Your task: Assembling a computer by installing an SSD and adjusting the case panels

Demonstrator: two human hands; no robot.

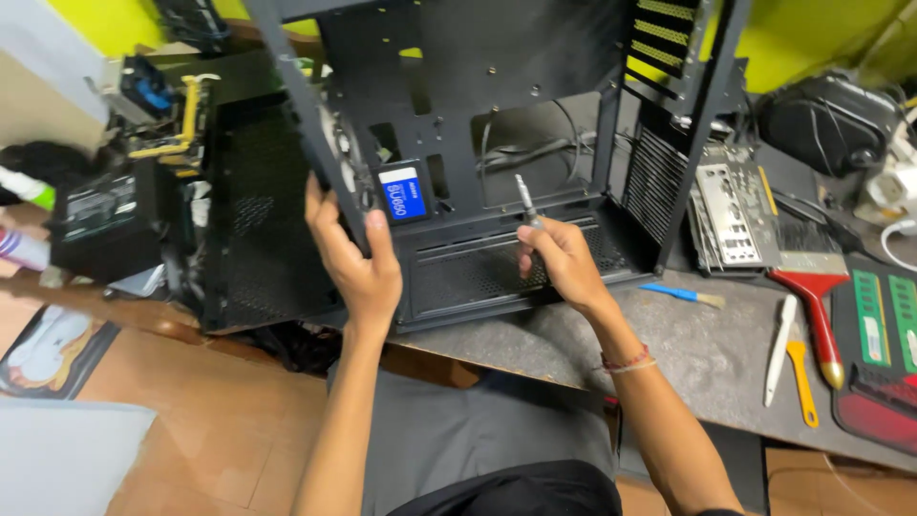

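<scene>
Black computer case, opened on one side, standing on a grey speckled worktop; all places below given from this case.

Left hand at the case's front-left upright, fingers wrapped around that black frame post, thumb over the near face: clamped on the case. Right beside this hand, inside the case, a flat drive with a blue label, mounted against the inner panel.

Right hand in front of the case's lower compartment, closed around a screwdriver, its silvery shaft pointing up and slightly left into the case interior. Red thread bracelet on that wrist.

Right of the case: a silver perforated back plate leaning against its side, then a brush with a red handle, a white tool and a yellow tool lying on the worktop, and green memory sticks on a red-edged mat.

Just in front of the case's right corner: a small blue-handled tool.

Left of the case: a black perforated side panel, and further left a black power supply box.
</scene>
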